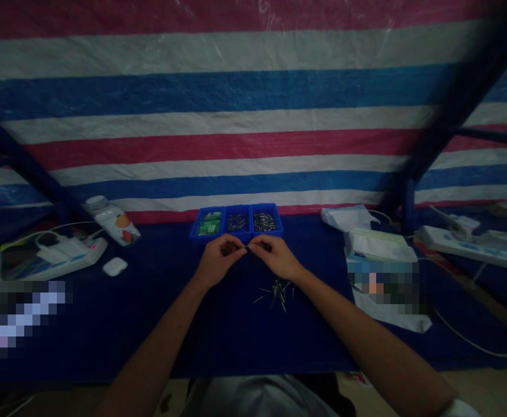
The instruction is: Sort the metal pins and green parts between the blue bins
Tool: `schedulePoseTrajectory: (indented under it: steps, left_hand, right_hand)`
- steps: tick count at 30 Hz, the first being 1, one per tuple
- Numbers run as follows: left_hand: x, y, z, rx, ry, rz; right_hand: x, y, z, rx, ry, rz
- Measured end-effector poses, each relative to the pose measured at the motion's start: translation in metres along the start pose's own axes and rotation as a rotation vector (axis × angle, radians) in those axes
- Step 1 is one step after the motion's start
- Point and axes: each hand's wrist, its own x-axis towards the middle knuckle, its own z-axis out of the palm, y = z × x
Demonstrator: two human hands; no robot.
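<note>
My left hand and my right hand meet over the dark blue table, fingers pinched together on a small thin metal pin held between them. Just behind the hands stand three small blue bins: the left one holds green pieces, the middle and right ones hold dark metal pins. A loose pile of metal pins lies on the table just below my right wrist.
A power strip with plugs, a white bottle and a white earbud case lie at left. Tissue packs and paper sit at right, another power strip beyond. A striped tarp hangs behind.
</note>
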Motion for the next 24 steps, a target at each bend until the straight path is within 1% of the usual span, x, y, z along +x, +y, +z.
schedulePoseTrajectory:
  steps: [3,5,7,11,13,14,16,19,20,22,24]
  left_hand:
    - [-0.001,0.002,0.002,-0.014,-0.011,-0.010]
    - [-0.001,0.005,0.002,-0.046,0.011,-0.012]
    - [0.000,0.008,0.000,-0.072,0.079,-0.011]
    - [0.006,0.011,-0.006,-0.069,0.254,0.004]
    - [0.008,0.010,-0.009,-0.054,0.302,-0.003]
    - [0.008,0.009,-0.010,-0.041,0.310,-0.011]
    - [0.008,0.008,-0.011,-0.010,0.311,-0.022]
    - [0.007,0.009,-0.009,0.019,0.291,-0.029]
    - [0.006,0.009,-0.009,0.023,0.286,-0.032]
    - [0.005,0.010,-0.008,0.042,0.276,-0.037]
    - [0.005,0.010,-0.007,0.065,0.277,-0.030]
  right_hand:
    - [-0.001,0.001,-0.001,0.072,-0.007,0.041]
    - [0.001,0.001,-0.001,0.077,-0.004,0.084]
    - [0.005,0.002,0.002,0.084,-0.004,0.147]
    - [0.015,0.004,0.010,0.196,0.065,0.225]
    - [0.015,0.004,0.010,0.167,0.079,0.229]
    - [0.013,0.003,0.007,0.109,0.052,0.220]
    - [0.005,-0.004,-0.002,-0.056,-0.081,0.154]
    - [-0.012,-0.019,-0.017,-0.322,-0.458,-0.018]
    - [-0.017,-0.024,-0.020,-0.410,-0.562,-0.043]
    - [-0.024,-0.031,-0.022,-0.553,-0.694,-0.039]
    - [-0.028,-0.034,-0.020,-0.632,-0.758,-0.016]
